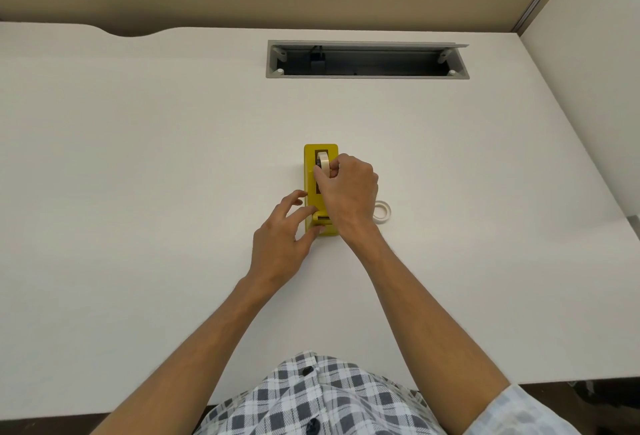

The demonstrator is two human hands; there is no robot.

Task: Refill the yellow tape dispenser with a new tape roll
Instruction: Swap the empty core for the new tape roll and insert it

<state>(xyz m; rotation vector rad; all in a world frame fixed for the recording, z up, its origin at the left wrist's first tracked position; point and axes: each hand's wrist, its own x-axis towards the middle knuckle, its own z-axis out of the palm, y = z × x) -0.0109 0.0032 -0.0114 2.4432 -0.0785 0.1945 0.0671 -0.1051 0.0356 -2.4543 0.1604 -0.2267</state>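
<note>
The yellow tape dispenser [311, 192] stands on the white desk [138, 157], its long side pointing away from me. A cream tape roll [324, 160] sits upright in the dispenser's slot. My right hand [349, 188] reaches over the dispenser, its fingers pinched on that roll. My left hand [284, 237] rests at the dispenser's near left corner, thumb and fingertips touching its cutter end. Another, thinner tape roll [382, 212] lies flat on the desk just right of the dispenser, partly hidden behind my right wrist.
A long open cable tray [367, 60] is sunk into the desk at the back. A beige partition rises behind the desk, and a white side panel [588, 53] stands at the right. My checked shirt is at the desk's near edge.
</note>
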